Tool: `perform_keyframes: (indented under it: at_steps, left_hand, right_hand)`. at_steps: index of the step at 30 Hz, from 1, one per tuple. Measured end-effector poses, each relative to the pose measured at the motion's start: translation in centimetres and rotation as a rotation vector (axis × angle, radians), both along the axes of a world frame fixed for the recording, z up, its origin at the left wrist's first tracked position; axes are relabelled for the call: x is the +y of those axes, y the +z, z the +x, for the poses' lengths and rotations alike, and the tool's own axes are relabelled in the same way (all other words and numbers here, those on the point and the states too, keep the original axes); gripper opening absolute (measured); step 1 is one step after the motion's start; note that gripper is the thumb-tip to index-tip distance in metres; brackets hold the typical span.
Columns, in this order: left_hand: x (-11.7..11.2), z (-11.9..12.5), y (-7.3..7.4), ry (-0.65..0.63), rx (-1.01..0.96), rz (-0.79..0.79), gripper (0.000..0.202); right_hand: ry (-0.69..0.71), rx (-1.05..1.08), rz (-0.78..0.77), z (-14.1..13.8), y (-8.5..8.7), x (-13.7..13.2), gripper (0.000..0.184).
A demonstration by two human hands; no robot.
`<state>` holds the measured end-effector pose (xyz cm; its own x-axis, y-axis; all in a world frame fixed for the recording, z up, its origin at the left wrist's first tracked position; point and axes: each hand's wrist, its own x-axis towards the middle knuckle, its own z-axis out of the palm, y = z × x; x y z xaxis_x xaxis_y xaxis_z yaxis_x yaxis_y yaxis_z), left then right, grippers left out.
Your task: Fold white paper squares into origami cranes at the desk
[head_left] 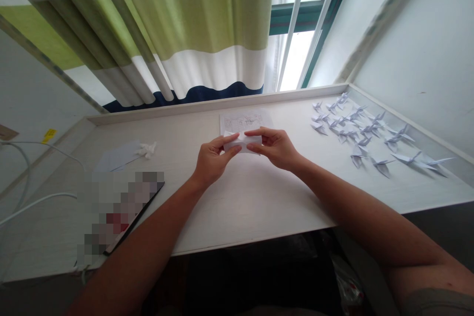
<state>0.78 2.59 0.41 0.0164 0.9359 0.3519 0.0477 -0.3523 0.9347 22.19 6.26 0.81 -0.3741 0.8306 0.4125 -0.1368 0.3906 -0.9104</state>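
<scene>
A small piece of folded white paper (pixel 243 142) is held up between my two hands over the middle of the desk. My left hand (pixel 215 158) pinches its left side, thumb in front and index finger along the top. On the right side, my right hand (pixel 276 147) grips it the same way, with thumb and index finger. The fingertips of both hands nearly meet at the paper's middle. Behind it lies a printed sheet (pixel 237 121), partly hidden by the paper and my hands.
Several folded paper cranes (pixel 348 131) cover the desk's right side. White sheets (pixel 117 155) and a crumpled tissue (pixel 147 150) lie at left. Nearer, by my left forearm, is a blurred-out dark-edged device (pixel 129 212). White cables (pixel 40 202) run in from the left. A raised rim (pixel 207 103) borders the back.
</scene>
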Motion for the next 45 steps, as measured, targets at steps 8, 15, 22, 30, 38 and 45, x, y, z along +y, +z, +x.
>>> perform_keyframes:
  at_steps: [8, 15, 22, 30, 38, 45]
  left_hand:
    - [0.0, -0.2, 0.1, 0.083, 0.204, 0.181, 0.022]
    - [0.3, 0.1, -0.2, 0.025, 0.011, 0.07, 0.017]
    - [-0.7, 1.0, 1.1, -0.029, -0.232, -0.029, 0.024]
    - [-0.5, 1.6, 0.6, -0.094, -0.394, -0.165, 0.03]
    - [-0.5, 1.9, 0.7, -0.041, -0.449, -0.22, 0.036]
    - [-0.6, 2.3, 1.0, -0.056, -0.501, -0.213, 0.04]
  right_hand:
    - [-0.108, -0.18, 0.177, 0.2, -0.4, 0.3, 0.019]
    - [-0.063, -0.067, 0.11, -0.3, -0.4, -0.1, 0.018]
    - [0.009, 0.155, -0.088, -0.9, 0.1, -0.7, 0.018]
    - [0.044, 0.201, -0.154, -1.4, 0.4, -0.9, 0.026]
    - [0.027, 0.276, -0.265, -1.9, 0.3, -1.0, 0.029]
    - [0.049, 0.353, -0.309, -2.2, 0.3, -1.3, 0.03]
